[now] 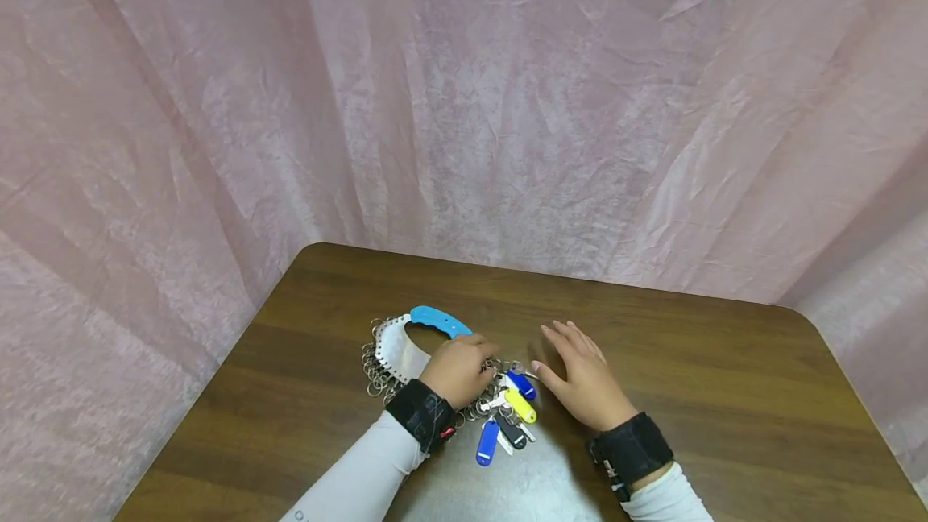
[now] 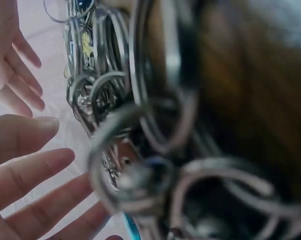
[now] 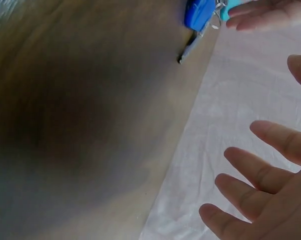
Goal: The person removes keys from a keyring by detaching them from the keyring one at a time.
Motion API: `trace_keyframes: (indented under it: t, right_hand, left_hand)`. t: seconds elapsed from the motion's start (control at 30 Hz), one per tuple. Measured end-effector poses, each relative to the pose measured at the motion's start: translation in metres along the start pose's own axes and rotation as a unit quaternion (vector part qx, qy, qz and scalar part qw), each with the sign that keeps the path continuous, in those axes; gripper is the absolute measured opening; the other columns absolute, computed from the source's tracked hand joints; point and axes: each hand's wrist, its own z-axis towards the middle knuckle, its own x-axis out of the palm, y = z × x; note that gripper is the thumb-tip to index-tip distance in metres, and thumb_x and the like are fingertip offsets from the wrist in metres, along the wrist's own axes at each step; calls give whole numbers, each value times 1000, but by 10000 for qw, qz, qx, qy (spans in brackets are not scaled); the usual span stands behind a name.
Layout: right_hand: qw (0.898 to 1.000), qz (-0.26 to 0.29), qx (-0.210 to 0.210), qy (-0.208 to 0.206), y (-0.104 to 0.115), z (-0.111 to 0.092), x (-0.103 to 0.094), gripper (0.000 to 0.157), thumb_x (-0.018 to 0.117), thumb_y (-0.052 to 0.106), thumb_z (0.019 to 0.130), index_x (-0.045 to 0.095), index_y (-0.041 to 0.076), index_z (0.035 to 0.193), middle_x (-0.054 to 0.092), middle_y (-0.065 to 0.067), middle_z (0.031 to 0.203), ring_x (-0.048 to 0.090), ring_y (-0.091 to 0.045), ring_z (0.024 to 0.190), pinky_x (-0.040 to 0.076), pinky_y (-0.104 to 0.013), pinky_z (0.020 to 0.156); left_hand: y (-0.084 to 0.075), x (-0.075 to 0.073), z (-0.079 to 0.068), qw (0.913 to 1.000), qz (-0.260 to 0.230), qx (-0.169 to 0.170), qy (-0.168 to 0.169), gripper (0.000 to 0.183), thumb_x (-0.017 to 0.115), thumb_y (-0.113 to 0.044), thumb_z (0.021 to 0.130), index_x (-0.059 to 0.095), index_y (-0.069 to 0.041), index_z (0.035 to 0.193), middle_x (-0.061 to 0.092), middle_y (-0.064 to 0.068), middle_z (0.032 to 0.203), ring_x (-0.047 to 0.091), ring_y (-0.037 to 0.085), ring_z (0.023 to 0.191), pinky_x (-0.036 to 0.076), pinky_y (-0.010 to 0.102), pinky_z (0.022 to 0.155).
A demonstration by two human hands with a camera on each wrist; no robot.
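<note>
Blue handle: axis far-L to near-R; L fingers, R fingers spread.

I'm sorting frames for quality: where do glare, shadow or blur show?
Head view: pale glare low on the tabletop, dark shadow to its right; left wrist view: the nearest metal rings are out of focus; right wrist view: the tabletop is blurred and darkly shadowed, while the right hand looks sharper.
</note>
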Motion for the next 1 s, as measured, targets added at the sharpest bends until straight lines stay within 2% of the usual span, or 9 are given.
trace_keyframes:
  t: [0.27, 0.6, 0.77, 0.9, 1.0]
  right_hand:
    - [9998, 146, 13, 144, 8, 3, 7, 62, 66, 33, 87, 42, 9, 138, 48, -12, 129, 43, -29, 119, 36, -51, 96]
    - [9989, 40, -215, 423, 12, 7, 18, 57, 66, 34, 87, 48, 5, 133, 52, -10, 121, 48, -26, 112, 41, -45, 93]
    - [9984, -15, -416, 394, 14, 11, 22, 45, 68, 25, 85, 56, 2, 122, 56, -8, 110, 53, -25, 102, 44, -42, 88]
    - [9976, 72, -570, 379, 17, 16, 25, 30, 65, 14, 86, 61, 2, 114, 58, -6, 104, 55, -22, 97, 45, -40, 86]
    - [9973, 72, -645, 356, 18, 19, 28, 25, 64, 9, 85, 62, 2, 109, 59, -5, 100, 55, -21, 94, 46, -39, 83]
  left_hand:
    - [-3, 1, 3, 9987, 446, 220, -105, 26, 69, -18, 80, 68, -13, 105, 63, 3, 94, 59, 22, 86, 46, 36, 80]
    - [-8, 0, 9, 9981, 590, -36, 197, 21, 72, -21, 78, 70, -14, 98, 63, 3, 90, 59, 23, 81, 48, 38, 71]
    - [-8, 1, 12, 9980, 539, -32, 337, 20, 72, -20, 78, 71, -15, 98, 63, 3, 87, 60, 22, 79, 49, 37, 68]
    - [-5, 3, 13, 9988, 371, 38, 332, 27, 71, -17, 78, 70, -17, 105, 64, 3, 88, 60, 23, 80, 49, 37, 70]
    - [-3, 4, 13, 9990, 330, 62, 308, 30, 70, -16, 78, 69, -18, 108, 64, 3, 88, 60, 23, 81, 49, 37, 70]
